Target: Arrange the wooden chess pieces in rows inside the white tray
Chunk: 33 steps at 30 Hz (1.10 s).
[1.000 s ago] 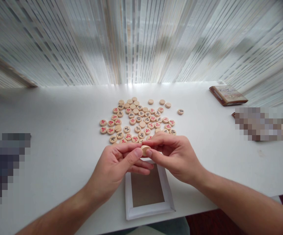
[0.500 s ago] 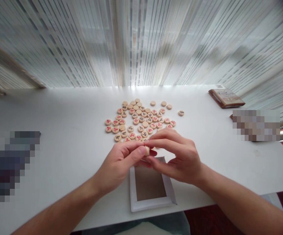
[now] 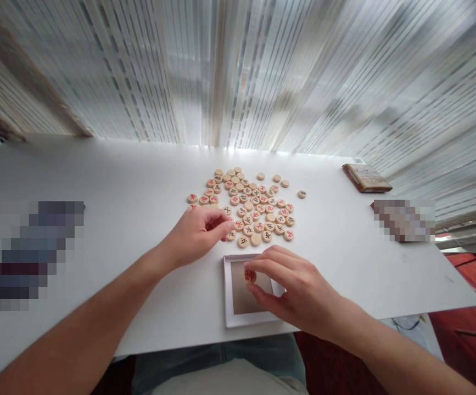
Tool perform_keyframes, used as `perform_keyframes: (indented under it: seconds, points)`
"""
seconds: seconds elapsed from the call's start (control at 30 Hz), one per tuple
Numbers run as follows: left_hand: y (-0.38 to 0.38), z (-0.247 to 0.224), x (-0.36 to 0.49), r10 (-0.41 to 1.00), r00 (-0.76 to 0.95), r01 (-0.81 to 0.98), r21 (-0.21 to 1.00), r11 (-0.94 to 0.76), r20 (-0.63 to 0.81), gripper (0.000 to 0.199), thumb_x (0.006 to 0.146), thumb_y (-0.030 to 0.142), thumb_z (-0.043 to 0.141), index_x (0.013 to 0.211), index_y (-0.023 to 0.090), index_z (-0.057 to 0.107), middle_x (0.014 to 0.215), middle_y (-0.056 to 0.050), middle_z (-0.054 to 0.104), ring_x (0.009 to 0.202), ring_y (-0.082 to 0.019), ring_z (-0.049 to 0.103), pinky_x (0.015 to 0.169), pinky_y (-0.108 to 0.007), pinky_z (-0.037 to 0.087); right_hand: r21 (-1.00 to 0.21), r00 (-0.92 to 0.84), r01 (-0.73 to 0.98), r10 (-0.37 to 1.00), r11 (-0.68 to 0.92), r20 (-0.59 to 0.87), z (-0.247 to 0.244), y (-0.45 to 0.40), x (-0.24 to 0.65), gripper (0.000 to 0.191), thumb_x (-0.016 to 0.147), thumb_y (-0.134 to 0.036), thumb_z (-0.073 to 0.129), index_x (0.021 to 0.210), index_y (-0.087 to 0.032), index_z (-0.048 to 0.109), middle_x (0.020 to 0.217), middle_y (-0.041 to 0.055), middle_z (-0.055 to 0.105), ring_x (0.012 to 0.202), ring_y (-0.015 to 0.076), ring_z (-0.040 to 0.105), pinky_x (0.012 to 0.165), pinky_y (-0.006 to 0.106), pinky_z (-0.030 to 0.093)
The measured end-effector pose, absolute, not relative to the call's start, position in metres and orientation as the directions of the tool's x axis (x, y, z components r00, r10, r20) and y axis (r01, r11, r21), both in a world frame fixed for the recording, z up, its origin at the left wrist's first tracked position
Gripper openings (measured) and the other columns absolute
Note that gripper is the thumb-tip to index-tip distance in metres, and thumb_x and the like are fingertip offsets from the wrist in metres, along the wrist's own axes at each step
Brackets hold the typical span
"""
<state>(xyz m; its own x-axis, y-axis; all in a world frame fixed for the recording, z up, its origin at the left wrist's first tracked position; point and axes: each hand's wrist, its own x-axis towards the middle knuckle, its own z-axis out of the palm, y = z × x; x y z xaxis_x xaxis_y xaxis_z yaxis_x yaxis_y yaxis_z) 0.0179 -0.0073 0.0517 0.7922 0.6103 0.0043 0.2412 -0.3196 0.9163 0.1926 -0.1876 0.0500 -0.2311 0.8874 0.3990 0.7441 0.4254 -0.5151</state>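
Note:
A round wooden Chinese chess piece (image 3: 250, 276) with a red character is pinched between the thumb and fingers of my right hand (image 3: 293, 280), above a shallow white box tray (image 3: 228, 299) with a brown bottom. My left hand (image 3: 199, 230) is at the near left side of the spread of chess pieces (image 3: 259, 226), over some of them. Its fingers are curled in towards the thumb; whatever lies between the fingertips is hidden. Pieces in the spread show red or black characters, and several lie plain side up.
The white table (image 3: 139, 181) runs back to a striped curtain (image 3: 196, 71). A brown box (image 3: 367, 178) lies at the far right, with a blurred-out item (image 3: 406, 220) nearer. Another blurred-out dark item (image 3: 32, 249) is on the left.
My hands have parted. The right one has carried the chess piece down over the tray, its red character now showing. My left hand has moved away to the pieces at the left.

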Motion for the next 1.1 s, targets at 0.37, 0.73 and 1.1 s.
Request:
perform_keyframes:
  seconds: [0.37, 0.73, 1.1]
  points:
    - [-0.003, 0.051, 0.008, 0.349, 0.931, 0.296, 0.784, -0.546, -0.108, 0.016, 0.083, 0.019, 0.065, 0.078, 0.017, 0.08, 0.068, -0.001, 0.073, 0.063, -0.015, 0.062, 0.058, -0.024, 0.039, -0.324, -0.263, 0.88, 0.923, 0.349, 0.279, 0.029, -0.176, 0.18, 0.02, 0.109, -0.02, 0.054, 0.109, -0.015, 0.073, 0.095, 0.0104, 0.072, 0.082, 0.0229, 0.064, 0.073, 0.035, 0.054]
    - [-0.001, 0.038, 0.009, 0.321, 0.944, 0.235, 0.848, -0.475, -0.082, 0.017, 0.081, 0.023, 0.067, 0.074, 0.016, 0.081, 0.061, -0.002, 0.07, 0.061, -0.016, 0.059, 0.055, -0.026, 0.034, -0.258, -0.225, 0.909, 0.906, 0.328, 0.359, 0.011, -0.173, 0.177, 0.021, 0.111, -0.024, 0.059, 0.108, -0.02, 0.079, 0.092, 0.0058, 0.078, 0.074, 0.0166, 0.07, 0.068, 0.03, 0.051]
    - [-0.001, 0.044, 0.01, 0.305, 0.938, 0.305, 0.808, -0.504, -0.165, 0.022, 0.084, 0.02, 0.062, 0.072, 0.016, 0.079, 0.062, -0.001, 0.069, 0.057, -0.014, 0.056, 0.052, -0.027, 0.029, -0.142, -0.28, 0.925, 0.886, 0.352, 0.37, 0.011, -0.173, 0.173, 0.023, 0.112, -0.019, 0.055, 0.105, -0.015, 0.076, 0.09, 0.0069, 0.078, 0.075, 0.0192, 0.07, 0.067, 0.034, 0.051]
